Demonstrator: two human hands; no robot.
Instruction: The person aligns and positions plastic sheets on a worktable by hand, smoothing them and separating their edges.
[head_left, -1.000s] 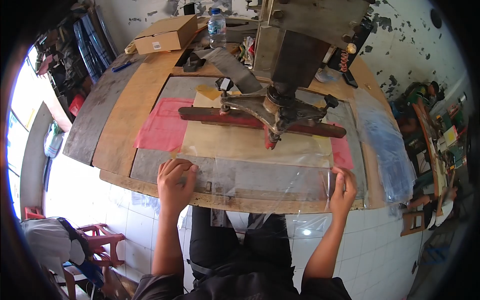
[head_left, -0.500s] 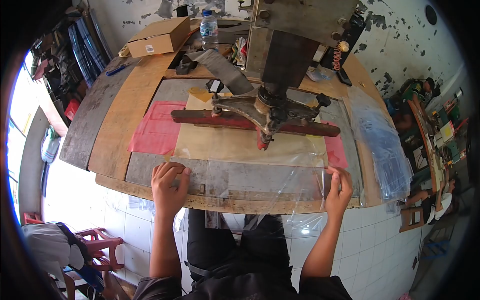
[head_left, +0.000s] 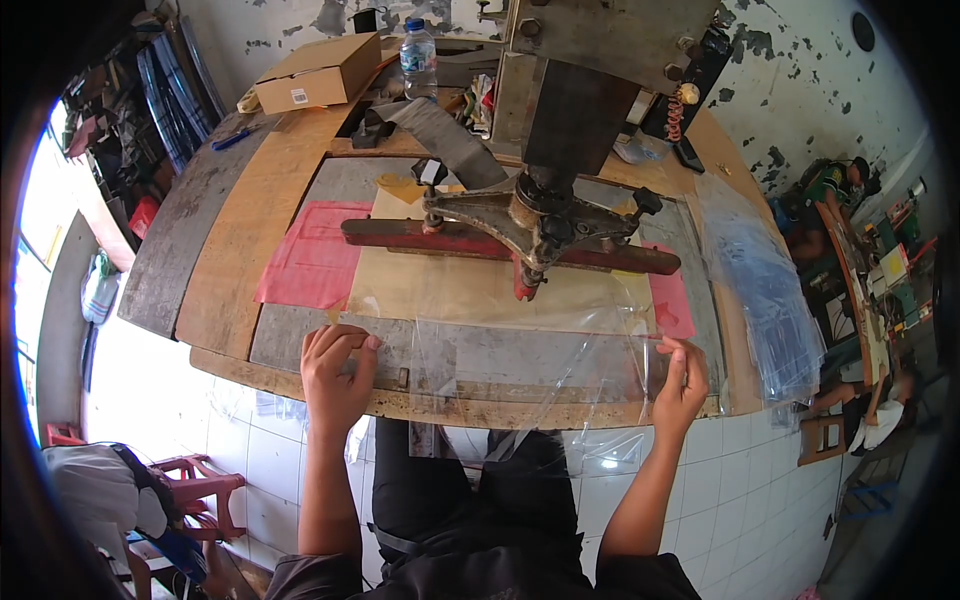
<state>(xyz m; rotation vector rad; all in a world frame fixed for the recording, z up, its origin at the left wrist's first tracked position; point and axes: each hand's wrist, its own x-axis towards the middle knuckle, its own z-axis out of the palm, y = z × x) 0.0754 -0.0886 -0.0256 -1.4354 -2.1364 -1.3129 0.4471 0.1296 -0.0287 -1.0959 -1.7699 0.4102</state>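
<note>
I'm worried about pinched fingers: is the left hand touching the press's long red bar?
Apart. The head view shows the pink sheet and grey board between the left hand and the red bar.

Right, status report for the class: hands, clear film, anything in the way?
Right hand pinching clear film; left hand, grip unclear. Film overhangs table's front edge. Red bar spans tan sheet beyond, possibly in the way.
</note>
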